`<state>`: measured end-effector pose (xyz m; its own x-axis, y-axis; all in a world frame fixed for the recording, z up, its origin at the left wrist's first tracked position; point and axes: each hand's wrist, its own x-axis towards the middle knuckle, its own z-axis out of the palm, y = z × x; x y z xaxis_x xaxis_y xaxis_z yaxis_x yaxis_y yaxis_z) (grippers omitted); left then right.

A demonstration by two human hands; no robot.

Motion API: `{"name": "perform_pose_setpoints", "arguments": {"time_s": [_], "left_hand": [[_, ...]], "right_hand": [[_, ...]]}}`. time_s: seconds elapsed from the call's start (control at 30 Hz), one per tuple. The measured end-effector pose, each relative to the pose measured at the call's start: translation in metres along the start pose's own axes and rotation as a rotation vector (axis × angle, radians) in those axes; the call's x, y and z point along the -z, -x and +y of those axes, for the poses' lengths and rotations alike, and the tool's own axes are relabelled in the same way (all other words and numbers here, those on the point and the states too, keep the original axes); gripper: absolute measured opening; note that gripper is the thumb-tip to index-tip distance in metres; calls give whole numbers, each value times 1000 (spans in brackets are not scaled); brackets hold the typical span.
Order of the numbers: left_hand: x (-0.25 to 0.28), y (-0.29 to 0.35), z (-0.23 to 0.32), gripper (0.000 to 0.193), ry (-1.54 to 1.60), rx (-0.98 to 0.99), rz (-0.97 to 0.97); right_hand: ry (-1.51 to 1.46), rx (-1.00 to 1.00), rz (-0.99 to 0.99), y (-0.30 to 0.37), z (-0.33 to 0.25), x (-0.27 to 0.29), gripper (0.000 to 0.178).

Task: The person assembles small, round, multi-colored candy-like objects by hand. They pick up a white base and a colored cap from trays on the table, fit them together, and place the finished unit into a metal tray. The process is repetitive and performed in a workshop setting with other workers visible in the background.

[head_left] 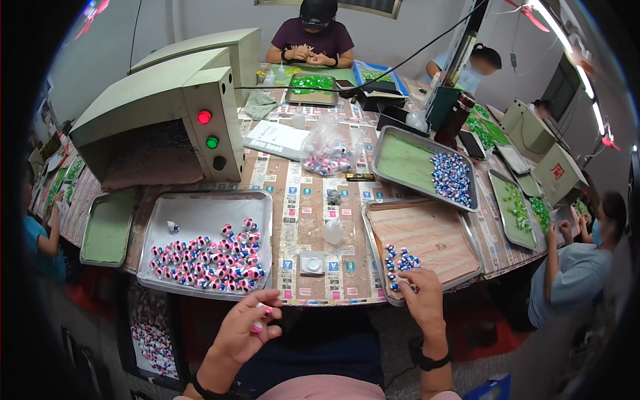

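Note:
My left hand (241, 328), palm partly up, holds two small pink-and-white figurine pieces (257, 327) between its curled fingers, in front of the table edge. Over the near edge of the paper-lined right tray (427, 233), my right hand (424, 297) has thumb and fingertips pinched together. What they grip is too hidden to make out. Beside those fingertips lie several small blue, white and red pieces (403, 259). A metal tray (167, 208) lined with white stands on the left. Many pink, white and blue figurines (207, 261) are spread over it.
A pale box-shaped machine (223, 110) with red and green lights stands behind the left tray. Between the trays are a squeeze bottle (333, 231) and a small white dish (312, 263). A green-lined tray (403, 155) rests tilted on the right tray. Other people work around the table.

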<state>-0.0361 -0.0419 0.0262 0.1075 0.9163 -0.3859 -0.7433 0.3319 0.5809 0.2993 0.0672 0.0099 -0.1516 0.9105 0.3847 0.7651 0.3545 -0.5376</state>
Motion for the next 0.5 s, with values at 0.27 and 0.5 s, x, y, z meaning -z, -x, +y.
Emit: {"name": "perform_pose_setpoints", "arguments": {"time_s": [0.27,0.5], "left_hand": [[-10,-1,-27,28,64,158,-129],[3,-11,-44,33,247,178,-275]], "right_hand": [[69,-114,-111,-16,-17,-19,17],[-672,-401,-97,-2,-35,-14,17]]}}
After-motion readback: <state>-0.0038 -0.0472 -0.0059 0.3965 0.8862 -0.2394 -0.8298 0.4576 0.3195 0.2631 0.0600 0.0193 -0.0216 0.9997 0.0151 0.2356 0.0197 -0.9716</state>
